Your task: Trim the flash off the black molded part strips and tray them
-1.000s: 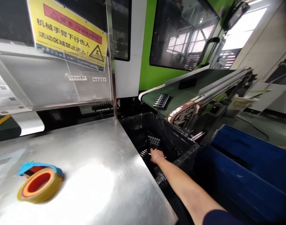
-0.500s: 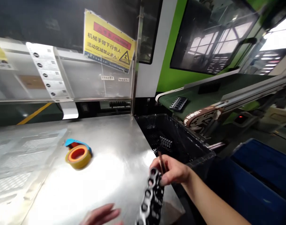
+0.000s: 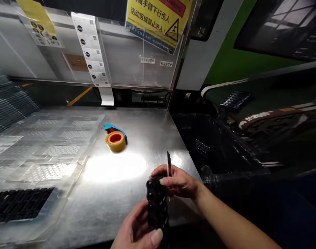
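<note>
The left hand (image 3: 130, 230) is now joining the right hand (image 3: 183, 183), both grasping the part (image 3: 157, 205) near the counter (image 3: 103, 197) edge, steadying it two-handed; the right grip is also holding a knife (image 3: 169, 162).

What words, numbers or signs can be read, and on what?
Yellow sign, red band: "WARNING", cut at top.
Same sign: "…械手臂下行伤人", first character cut.
Same sign: "活动区域禁止进入!", beside a warning triangle.
Right small label: "标签放置处".
Left small label, label strip, yellow-topped sheet, conveyor end cover, sign's blue edge: too small or blurred.
</note>
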### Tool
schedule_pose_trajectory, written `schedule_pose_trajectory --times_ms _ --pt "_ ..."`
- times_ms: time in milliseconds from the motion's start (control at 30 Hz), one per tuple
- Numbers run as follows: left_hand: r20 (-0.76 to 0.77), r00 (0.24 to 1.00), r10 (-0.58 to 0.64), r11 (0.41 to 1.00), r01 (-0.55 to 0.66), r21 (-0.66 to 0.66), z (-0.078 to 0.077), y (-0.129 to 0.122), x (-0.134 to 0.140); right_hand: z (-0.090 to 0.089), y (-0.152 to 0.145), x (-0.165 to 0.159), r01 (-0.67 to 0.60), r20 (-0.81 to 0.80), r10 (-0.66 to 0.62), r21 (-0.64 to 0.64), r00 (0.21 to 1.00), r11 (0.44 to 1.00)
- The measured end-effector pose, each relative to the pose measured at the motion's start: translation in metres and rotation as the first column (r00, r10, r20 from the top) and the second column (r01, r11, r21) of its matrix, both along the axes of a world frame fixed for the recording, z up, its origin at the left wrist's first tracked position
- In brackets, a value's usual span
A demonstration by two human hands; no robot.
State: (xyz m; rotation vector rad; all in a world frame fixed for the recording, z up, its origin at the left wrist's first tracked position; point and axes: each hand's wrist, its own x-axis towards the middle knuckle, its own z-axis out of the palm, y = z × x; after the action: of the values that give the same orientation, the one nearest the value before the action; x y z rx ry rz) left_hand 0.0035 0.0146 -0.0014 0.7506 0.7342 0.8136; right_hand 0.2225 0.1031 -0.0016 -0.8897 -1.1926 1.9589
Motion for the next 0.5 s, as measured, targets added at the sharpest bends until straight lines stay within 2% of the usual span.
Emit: schedule_pose_trajectory --times_ms 67,167,267,333,433,500 --pt "-0.026 0.999 0.02 0.999 -0.021 -0.026 -0.003 0.001 0.001 0.009 -0.002 -0.005 0.097 0.042 -0.098 0.027 0.994 0.995" --pt "-0.158 0.984 0.08 0.993 -0.092 -0.071 -0.009 0.0 0.002 0.021 -0.011 -0.014 0.209 0.177 -0.225 0.104 0.958 0.972" --pt "-0.217 0.964 0.155 0.979 -0.179 -0.095 -0.014 -0.001 0.003 0.028 -0.026 -0.023 0.189 0.283 -0.213 0.111 0.935 0.976" --pt "-0.208 0.945 0.252 0.952 -0.281 -0.124 -0.012 0.0 0.004 0.028 -0.037 -0.029 0.188 0.337 -0.215 0.111 0.917 0.976" --pt "-0.15 0.913 0.379 0.894 -0.403 -0.194 0.001 0.005 0.005 0.022 -0.054 -0.037 0.156 0.424 -0.189 0.112 0.886 0.982" --pt "-0.114 0.923 0.366 0.899 -0.383 -0.212 0.01 0.009 0.004 0.019 -0.06 -0.041 0.117 0.408 -0.143 0.088 0.902 0.989"
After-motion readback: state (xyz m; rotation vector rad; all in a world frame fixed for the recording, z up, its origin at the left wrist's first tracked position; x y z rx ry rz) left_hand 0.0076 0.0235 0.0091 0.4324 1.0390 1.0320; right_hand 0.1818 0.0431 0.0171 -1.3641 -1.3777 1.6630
